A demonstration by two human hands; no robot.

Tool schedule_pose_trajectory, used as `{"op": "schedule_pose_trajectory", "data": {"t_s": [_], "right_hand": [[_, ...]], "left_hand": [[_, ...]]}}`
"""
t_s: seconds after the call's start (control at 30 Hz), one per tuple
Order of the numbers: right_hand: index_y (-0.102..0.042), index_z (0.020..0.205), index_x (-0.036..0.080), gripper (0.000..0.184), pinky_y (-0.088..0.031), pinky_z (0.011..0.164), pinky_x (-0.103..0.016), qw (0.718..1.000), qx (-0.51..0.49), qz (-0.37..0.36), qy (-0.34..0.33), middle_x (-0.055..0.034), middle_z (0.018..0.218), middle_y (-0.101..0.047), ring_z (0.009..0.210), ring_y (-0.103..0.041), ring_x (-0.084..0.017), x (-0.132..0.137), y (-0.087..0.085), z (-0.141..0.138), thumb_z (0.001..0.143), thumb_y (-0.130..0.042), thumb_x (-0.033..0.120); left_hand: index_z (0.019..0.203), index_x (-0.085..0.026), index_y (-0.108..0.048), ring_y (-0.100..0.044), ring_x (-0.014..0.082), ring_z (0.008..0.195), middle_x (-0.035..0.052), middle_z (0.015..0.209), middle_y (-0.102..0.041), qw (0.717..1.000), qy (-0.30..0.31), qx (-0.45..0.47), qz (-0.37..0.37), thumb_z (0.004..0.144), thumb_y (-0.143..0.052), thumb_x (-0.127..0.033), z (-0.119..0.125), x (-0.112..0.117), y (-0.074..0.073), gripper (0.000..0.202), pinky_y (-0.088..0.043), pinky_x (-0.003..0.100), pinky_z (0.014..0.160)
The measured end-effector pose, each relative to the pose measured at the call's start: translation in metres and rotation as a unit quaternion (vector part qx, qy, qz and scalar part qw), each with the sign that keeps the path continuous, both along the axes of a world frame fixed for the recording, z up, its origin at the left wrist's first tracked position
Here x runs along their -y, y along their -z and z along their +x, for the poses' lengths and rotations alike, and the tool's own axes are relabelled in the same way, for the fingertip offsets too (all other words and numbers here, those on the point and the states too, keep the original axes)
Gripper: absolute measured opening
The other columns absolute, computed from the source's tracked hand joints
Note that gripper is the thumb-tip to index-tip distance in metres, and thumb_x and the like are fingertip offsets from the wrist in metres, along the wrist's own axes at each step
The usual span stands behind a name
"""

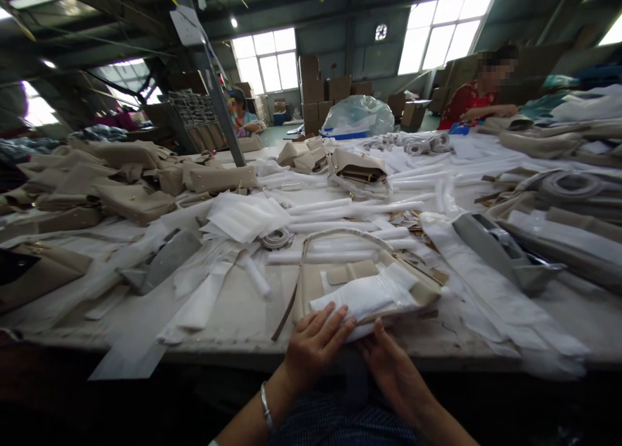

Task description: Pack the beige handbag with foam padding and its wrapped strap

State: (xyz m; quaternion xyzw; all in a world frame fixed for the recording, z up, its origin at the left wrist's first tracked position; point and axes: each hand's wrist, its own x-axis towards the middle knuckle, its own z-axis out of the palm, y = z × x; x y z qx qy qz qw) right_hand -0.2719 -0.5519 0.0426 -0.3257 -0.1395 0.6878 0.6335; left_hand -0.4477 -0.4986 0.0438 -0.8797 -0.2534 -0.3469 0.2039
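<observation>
A beige handbag lies flat at the table's near edge, its strap looping up over it. White foam wrapping lies across the bag's lower part. My left hand rests on the near end of this wrapping, fingers stretched and together, pressing it down. My right hand sits just right of it, with the thumb up against the wrapping's underside at the table edge; its fingers are mostly hidden.
Rolled white foam tubes and foam sheets cover the table's middle. Several beige bags pile at the left. A tape roll lies near the bag. Two people work at the far side. A metal part lies right.
</observation>
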Motion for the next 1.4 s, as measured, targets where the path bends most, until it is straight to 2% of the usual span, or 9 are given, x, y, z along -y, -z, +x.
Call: {"op": "schedule_pose_trajectory", "data": {"t_s": [0.2, 0.37, 0.47, 0.57, 0.67, 0.77, 0.93, 1.2, 1.4], "right_hand": [[-0.066, 0.124, 0.025, 0.055, -0.047, 0.102, -0.046, 0.999, 0.041, -0.003, -0.03, -0.0078, 0.128, -0.065, 0.123, -0.056, -0.03, 0.004, 0.001, 0.0, 0.078, -0.077, 0.054], [-0.07, 0.113, 0.018, 0.045, -0.056, 0.086, -0.04, 0.944, 0.226, -0.017, -0.239, -0.0109, 0.109, -0.073, 0.099, -0.07, -0.027, 0.012, -0.002, 0.013, 0.086, -0.068, 0.055], [-0.073, 0.103, 0.019, 0.033, -0.058, 0.074, -0.035, 0.829, 0.496, 0.124, -0.226, -0.0091, 0.093, -0.076, 0.081, -0.072, -0.024, 0.017, -0.008, 0.03, 0.091, -0.062, 0.048], [-0.071, 0.112, 0.025, 0.021, -0.056, 0.088, -0.035, 0.623, 0.712, 0.321, -0.042, -0.006, 0.101, -0.076, 0.091, -0.071, -0.022, 0.011, -0.021, 0.052, 0.096, -0.057, 0.029], [-0.056, 0.137, 0.024, 0.04, -0.042, 0.111, -0.047, 0.44, 0.808, 0.392, -0.004, -0.0089, 0.131, -0.065, 0.123, -0.059, -0.026, -0.005, -0.031, 0.071, 0.097, -0.057, 0.027], [-0.039, 0.15, 0.019, 0.057, -0.033, 0.116, -0.053, 0.348, 0.854, 0.385, -0.045, -0.0119, 0.152, -0.043, 0.141, -0.038, -0.03, -0.017, -0.027, 0.083, 0.097, -0.055, 0.033], [-0.029, 0.155, 0.021, 0.061, -0.03, 0.118, -0.047, 0.321, 0.869, 0.374, -0.032, -0.0089, 0.158, -0.034, 0.145, -0.031, -0.027, -0.017, 0.0, 0.09, 0.099, -0.052, 0.034], [-0.044, 0.148, 0.03, 0.064, -0.031, 0.117, -0.051, 0.405, 0.856, 0.32, -0.044, -0.0079, 0.156, -0.039, 0.141, -0.038, -0.033, -0.016, -0.004, 0.079, 0.089, -0.064, 0.047], [-0.056, 0.139, 0.029, 0.049, -0.031, 0.116, -0.049, 0.402, 0.865, 0.302, -0.009, -0.0097, 0.149, -0.047, 0.137, -0.042, -0.032, -0.018, 0.0, 0.071, 0.092, -0.063, 0.043]], "left_hand": [[0.131, -0.025, -0.06, -0.054, 0.0204, 0.131, 0.0012, 0.139, -0.059, 0.999, 0.032, -0.002, 0.003, 0.1, -0.049, -0.018, -0.005, -0.003, 0.002, 0.034, -0.046, 0.032, 0.104], [0.13, -0.025, -0.061, -0.054, 0.021, 0.13, 0.0005, 0.139, -0.058, 0.999, 0.05, -0.011, 0.011, 0.1, -0.05, -0.021, -0.008, -0.007, 0.011, 0.032, -0.045, 0.033, 0.104], [0.132, -0.026, -0.059, -0.053, 0.0212, 0.131, 0.0, 0.142, -0.055, 0.998, 0.057, -0.023, 0.01, 0.1, -0.05, -0.021, -0.009, -0.008, 0.017, 0.034, -0.044, 0.033, 0.105], [0.135, -0.026, -0.056, -0.052, 0.0212, 0.132, -0.0006, 0.144, -0.053, 0.997, 0.061, -0.037, 0.011, 0.099, -0.052, -0.018, -0.008, -0.01, 0.017, 0.037, -0.045, 0.033, 0.103], [0.137, -0.025, -0.054, -0.052, 0.0212, 0.132, -0.0003, 0.145, -0.053, 0.997, 0.064, -0.045, 0.011, 0.098, -0.055, -0.018, -0.005, -0.012, 0.013, 0.04, -0.047, 0.033, 0.101], [0.137, -0.026, -0.054, -0.051, 0.0214, 0.133, 0.0004, 0.145, -0.053, 0.997, 0.064, -0.05, 0.009, 0.097, -0.056, -0.02, -0.002, -0.011, 0.012, 0.04, -0.047, 0.034, 0.101], [0.138, -0.027, -0.052, -0.051, 0.0212, 0.133, 0.0018, 0.145, -0.053, 0.996, 0.058, -0.062, 0.014, 0.097, -0.056, -0.019, 0.0, -0.009, 0.016, 0.042, -0.047, 0.034, 0.102], [0.142, -0.024, -0.047, -0.051, 0.0168, 0.133, 0.0007, 0.14, -0.059, 0.995, 0.063, -0.055, -0.053, 0.1, -0.047, -0.016, -0.001, -0.01, 0.019, 0.043, -0.044, 0.031, 0.104], [0.148, -0.016, -0.038, -0.045, 0.0201, 0.138, 0.0087, 0.145, -0.054, 0.972, 0.079, -0.112, -0.191, 0.1, -0.049, -0.036, -0.005, -0.01, -0.005, 0.053, -0.042, 0.036, 0.111]]}}
